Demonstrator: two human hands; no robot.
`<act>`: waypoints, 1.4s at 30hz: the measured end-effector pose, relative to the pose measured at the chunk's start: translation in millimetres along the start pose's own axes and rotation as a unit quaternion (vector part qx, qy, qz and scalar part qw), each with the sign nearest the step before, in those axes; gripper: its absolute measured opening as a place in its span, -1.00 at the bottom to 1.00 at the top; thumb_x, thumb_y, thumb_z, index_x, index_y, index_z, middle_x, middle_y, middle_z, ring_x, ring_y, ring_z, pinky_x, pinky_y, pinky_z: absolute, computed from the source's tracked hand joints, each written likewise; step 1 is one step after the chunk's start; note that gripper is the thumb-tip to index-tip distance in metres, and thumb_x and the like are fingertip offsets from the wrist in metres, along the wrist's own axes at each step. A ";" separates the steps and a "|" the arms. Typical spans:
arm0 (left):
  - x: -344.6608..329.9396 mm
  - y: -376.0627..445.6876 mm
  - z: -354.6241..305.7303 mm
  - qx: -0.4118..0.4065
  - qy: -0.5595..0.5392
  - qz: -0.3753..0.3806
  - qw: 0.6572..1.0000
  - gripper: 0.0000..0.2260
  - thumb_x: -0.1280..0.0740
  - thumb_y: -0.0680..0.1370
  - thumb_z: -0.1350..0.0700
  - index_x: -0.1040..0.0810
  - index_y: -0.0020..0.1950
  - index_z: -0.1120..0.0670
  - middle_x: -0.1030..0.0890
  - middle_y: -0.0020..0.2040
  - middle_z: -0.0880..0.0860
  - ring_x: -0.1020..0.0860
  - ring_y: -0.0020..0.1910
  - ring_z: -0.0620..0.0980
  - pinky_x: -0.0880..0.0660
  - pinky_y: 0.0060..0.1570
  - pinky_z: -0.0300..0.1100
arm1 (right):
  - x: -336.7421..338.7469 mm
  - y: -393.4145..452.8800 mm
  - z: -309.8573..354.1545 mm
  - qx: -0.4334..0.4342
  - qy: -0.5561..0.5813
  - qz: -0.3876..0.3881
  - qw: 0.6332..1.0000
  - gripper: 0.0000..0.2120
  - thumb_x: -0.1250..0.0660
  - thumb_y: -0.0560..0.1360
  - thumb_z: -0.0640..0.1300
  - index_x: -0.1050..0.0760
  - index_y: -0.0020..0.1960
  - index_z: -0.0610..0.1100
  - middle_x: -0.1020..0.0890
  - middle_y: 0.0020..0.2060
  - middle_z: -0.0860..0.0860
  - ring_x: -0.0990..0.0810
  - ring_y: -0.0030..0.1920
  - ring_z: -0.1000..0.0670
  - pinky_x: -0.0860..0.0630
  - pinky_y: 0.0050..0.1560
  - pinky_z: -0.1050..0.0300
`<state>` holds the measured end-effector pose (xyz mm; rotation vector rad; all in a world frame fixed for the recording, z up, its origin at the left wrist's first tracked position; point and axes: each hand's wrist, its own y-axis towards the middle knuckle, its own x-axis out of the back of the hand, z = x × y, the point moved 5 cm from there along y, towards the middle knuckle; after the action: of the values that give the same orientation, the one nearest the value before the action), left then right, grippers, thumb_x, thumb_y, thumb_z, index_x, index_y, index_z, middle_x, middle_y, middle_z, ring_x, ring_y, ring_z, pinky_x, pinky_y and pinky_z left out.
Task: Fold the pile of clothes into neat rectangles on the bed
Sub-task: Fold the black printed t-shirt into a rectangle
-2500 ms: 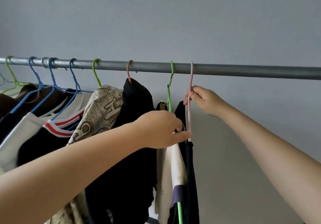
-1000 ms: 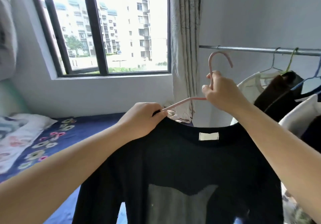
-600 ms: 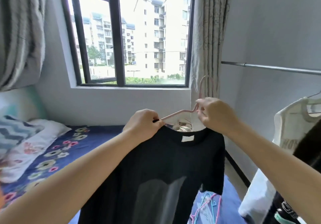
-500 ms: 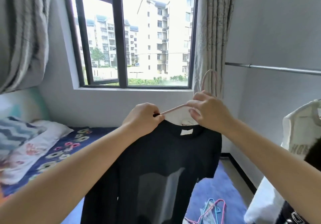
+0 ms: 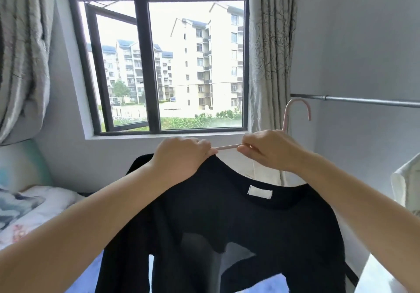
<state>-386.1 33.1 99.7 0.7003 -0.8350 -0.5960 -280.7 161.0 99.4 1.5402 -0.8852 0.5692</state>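
A black t-shirt (image 5: 238,224) with a white neck label hangs in front of me over the bed. Its pink hanger (image 5: 295,113) sticks up behind my right hand, hook uppermost, and one pink arm shows between my hands. My left hand (image 5: 181,156) grips the shirt's left shoulder at the collar. My right hand (image 5: 270,149) pinches the hanger near its neck. The shirt's lower part hangs out of view.
The bed (image 5: 279,283) has a blue sheet, with pale pillows (image 5: 29,210) at the left. A window (image 5: 159,65) with curtains faces me. A metal clothes rail (image 5: 363,101) runs along the right wall, and a white garment (image 5: 406,185) hangs at the right edge.
I have turned from the rail to the window and bed, carrying the black shirt on its hanger. In the last half second my hands came closer together and the shirt's left shoulder slipped along the hanger arm.
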 end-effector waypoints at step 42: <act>-202.5 -56.0 56.1 0.477 -0.198 0.358 0.778 -0.51 -0.07 0.63 -0.09 -0.22 0.47 0.15 -0.33 0.42 0.07 -0.49 0.15 -0.07 -0.41 -0.29 -0.37 | -130.7 -30.8 -140.5 -0.655 0.239 -0.198 0.689 -0.67 -0.05 0.60 -0.22 -0.40 0.26 -0.36 -0.48 0.26 -0.26 -0.44 0.27 -0.22 -0.37 0.18 0.03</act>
<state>-552.1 124.2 -7.3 1.0850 -1.7317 0.4728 -315.0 326.1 2.9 0.1680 -0.2992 -0.0809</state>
